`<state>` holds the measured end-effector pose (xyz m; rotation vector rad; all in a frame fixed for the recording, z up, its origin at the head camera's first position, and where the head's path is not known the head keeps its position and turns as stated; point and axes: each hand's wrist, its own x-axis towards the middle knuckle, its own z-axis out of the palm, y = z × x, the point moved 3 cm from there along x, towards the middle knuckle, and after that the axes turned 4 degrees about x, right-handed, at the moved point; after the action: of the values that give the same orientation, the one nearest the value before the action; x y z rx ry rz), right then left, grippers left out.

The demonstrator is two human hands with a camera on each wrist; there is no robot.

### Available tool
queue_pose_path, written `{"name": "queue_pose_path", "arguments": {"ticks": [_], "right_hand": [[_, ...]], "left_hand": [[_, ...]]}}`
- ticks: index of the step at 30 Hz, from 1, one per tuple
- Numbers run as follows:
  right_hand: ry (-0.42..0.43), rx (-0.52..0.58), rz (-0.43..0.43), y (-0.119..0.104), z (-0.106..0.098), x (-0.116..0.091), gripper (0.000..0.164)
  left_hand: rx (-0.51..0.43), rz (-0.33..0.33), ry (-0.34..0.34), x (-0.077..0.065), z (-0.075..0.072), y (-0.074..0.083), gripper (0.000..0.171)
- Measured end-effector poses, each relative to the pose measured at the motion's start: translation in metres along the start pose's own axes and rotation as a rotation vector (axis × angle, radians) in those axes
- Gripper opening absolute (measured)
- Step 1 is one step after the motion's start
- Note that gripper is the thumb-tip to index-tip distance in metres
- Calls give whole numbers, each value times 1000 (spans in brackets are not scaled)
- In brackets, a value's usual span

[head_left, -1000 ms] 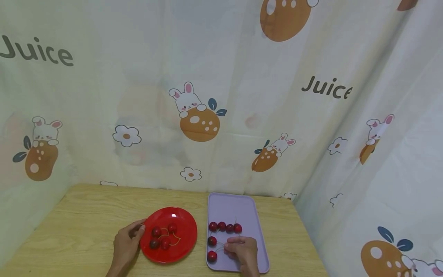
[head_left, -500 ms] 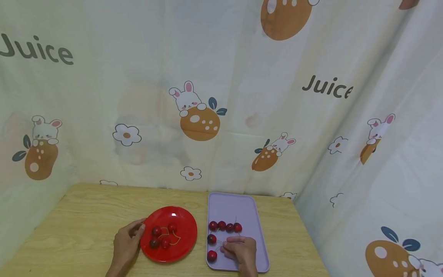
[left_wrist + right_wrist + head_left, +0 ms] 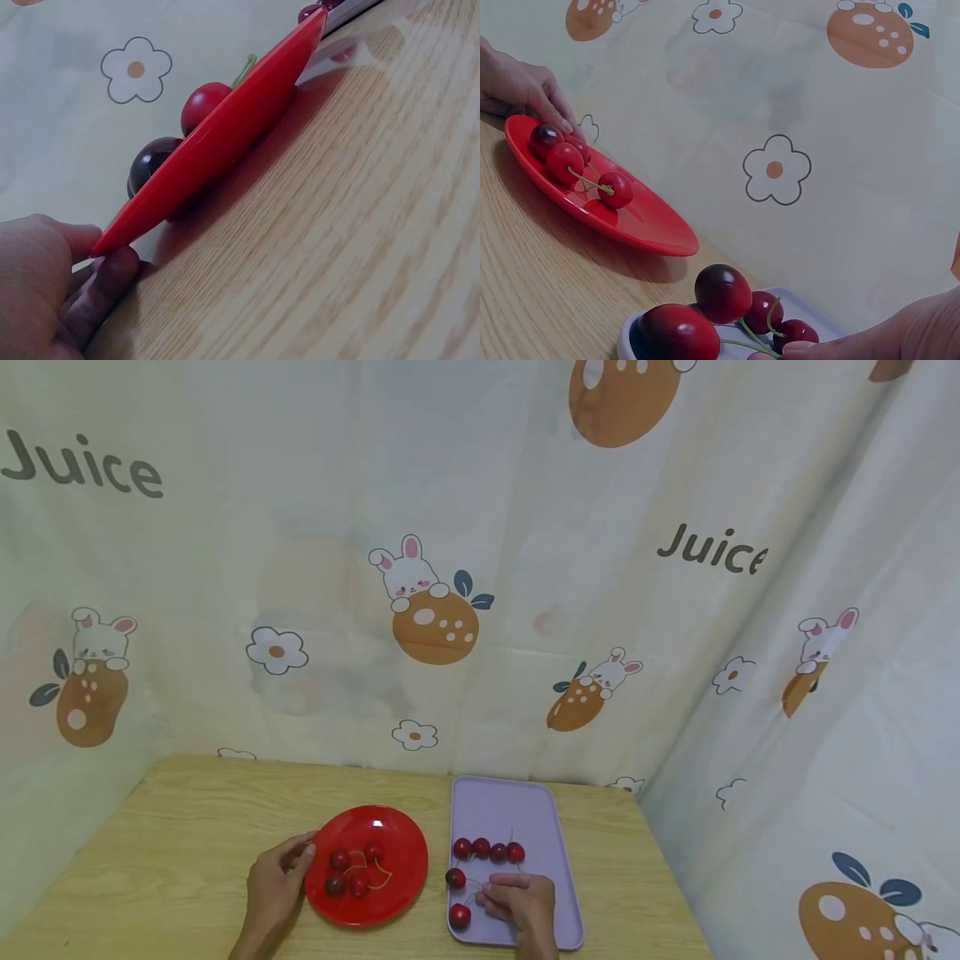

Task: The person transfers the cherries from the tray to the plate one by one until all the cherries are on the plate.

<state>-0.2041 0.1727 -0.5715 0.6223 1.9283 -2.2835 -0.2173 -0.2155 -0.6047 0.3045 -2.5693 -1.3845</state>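
Observation:
My left hand [image 3: 273, 885] grips the left rim of a red plate [image 3: 405, 877], thumb on top and fingers beneath, as the left wrist view [image 3: 52, 289] shows. Several cherries [image 3: 358, 884] with stems sit on the plate's left half. Over a lilac tray [image 3: 487, 802], my right hand [image 3: 521, 906] pinches the thin stem of a cherry [image 3: 455, 878] at the tray's left rim. Just nearer lies another cherry [image 3: 460, 916], its stem running toward the same fingertips. Farther back, a row of several cherries [image 3: 481, 848] crosses the tray.
Plate and tray stand side by side on a wooden table [image 3: 202, 827], a narrow strip of wood between them. Behind and to the right hangs a printed curtain [image 3: 510, 693] with rabbits, flowers and lettering.
The cherry on the pinched stem has shifted slightly left and back, onto the tray's left rim. My right hand has moved a little left. My left hand and the plate stay put.

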Motion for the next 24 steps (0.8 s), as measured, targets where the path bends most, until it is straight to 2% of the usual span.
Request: {"name": "queue_pose_path", "arguments": {"ticks": [8,24], "right_hand": [[-5,13,11,2,-2,1,32],[-25,133,27,4,-7,2,34]], "left_hand": [[-1,5,1,-1,-1,1,32],[-11,-4,-2,-1,-1,2,33]]}}
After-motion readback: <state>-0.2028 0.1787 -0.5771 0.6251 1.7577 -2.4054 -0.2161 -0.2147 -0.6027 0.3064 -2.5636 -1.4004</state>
